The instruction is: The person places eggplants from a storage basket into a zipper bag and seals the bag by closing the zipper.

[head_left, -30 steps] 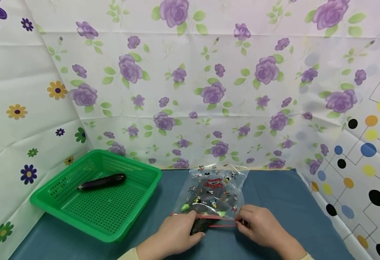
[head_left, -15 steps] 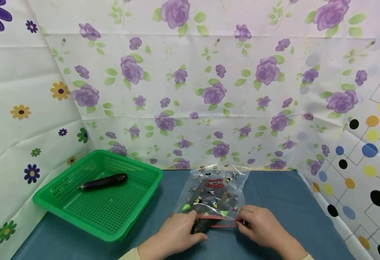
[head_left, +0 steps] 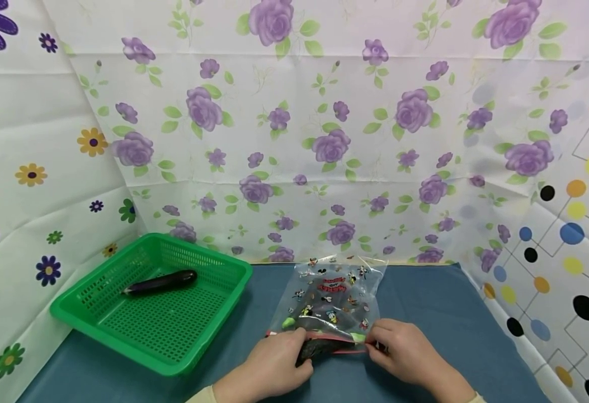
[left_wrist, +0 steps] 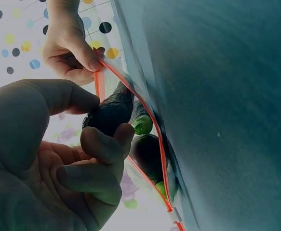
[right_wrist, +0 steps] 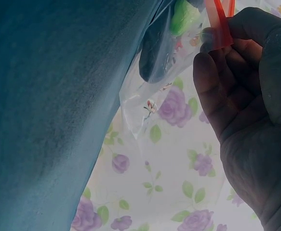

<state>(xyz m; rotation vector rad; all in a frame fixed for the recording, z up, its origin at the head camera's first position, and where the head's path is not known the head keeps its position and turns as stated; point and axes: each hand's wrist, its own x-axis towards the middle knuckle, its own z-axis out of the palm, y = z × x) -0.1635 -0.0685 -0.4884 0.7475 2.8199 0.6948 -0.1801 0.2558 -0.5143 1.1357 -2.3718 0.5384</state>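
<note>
My left hand (head_left: 276, 361) grips a dark, rough-skinned vegetable (head_left: 319, 348) at the mouth of a clear zip bag (head_left: 331, 288) with cartoon prints. Its far end reaches between the red zip strips (left_wrist: 155, 130), which stand apart in the left wrist view. Inside the bag lie a vegetable with a green tip (left_wrist: 143, 125) and a smooth dark rounded one (left_wrist: 147, 155). My right hand (head_left: 407, 350) pinches the bag's right mouth corner between thumb and fingers. The right wrist view shows a light green piece (right_wrist: 182, 18) through the plastic.
On the left stands a green perforated basket (head_left: 110, 342) with one eggplant (head_left: 160, 281) in it. A blue cloth (head_left: 420, 296) covers the table. Patterned sheets (head_left: 294, 140) rise behind and on both sides.
The dark vegetable in my left hand has shifted right along the bag's mouth. A light green end near the zip has also moved right. My right hand keeps its grip on the corner.
</note>
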